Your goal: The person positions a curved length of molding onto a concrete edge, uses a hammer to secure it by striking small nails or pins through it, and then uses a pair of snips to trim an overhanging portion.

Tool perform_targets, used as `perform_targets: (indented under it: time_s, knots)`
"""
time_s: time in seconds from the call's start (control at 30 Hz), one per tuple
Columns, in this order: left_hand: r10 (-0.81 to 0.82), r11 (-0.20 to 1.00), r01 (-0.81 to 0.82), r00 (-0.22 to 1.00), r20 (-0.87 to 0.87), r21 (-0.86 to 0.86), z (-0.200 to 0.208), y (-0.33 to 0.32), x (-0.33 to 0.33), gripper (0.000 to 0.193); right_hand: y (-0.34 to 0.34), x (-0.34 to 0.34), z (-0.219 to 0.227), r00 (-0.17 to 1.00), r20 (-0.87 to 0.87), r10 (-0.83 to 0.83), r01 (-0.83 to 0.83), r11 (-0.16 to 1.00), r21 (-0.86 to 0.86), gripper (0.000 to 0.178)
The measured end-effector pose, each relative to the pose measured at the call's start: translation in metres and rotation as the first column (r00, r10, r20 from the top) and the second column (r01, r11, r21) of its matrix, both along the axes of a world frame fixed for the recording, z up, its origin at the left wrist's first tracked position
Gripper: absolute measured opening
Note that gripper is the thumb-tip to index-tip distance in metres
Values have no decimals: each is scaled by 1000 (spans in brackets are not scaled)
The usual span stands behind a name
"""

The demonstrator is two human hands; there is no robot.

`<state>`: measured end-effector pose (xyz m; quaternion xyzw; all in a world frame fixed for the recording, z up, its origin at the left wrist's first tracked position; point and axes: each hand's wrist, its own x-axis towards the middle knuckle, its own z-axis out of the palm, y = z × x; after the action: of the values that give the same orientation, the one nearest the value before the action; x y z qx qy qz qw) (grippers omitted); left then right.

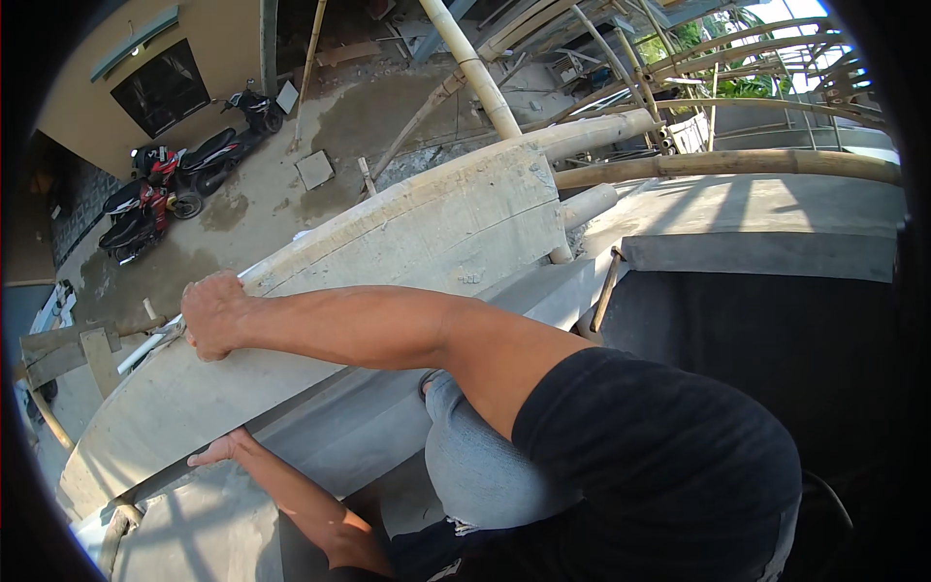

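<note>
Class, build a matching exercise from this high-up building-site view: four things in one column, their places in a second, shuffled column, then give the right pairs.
Things:
1. right hand
2. left hand
3. motorbikes
4. bamboo poles

Places:
A. parked on the ground far below, upper left
B. on the top edge of the concrete slab
C. rising past the slab's far end, top centre
D. at the slab's lower edge

Pairs: 1-B, 2-D, 3-A, 4-C
</note>
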<state>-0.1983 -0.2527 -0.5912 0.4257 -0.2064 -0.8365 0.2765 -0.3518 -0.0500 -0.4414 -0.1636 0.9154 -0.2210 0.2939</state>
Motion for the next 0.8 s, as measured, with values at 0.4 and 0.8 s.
perform_targets:
  time_s: [0.4,0.8]
  knots:
    - [-165,967,207,953,255,-149,58,11,24,81,-25,27,53,998,13,-57,57,998,4,47]
    - [-137,933,235,932,334,-272,146,-19,41,72,-88,44,142,996,-72,50,-34,977,211,40]
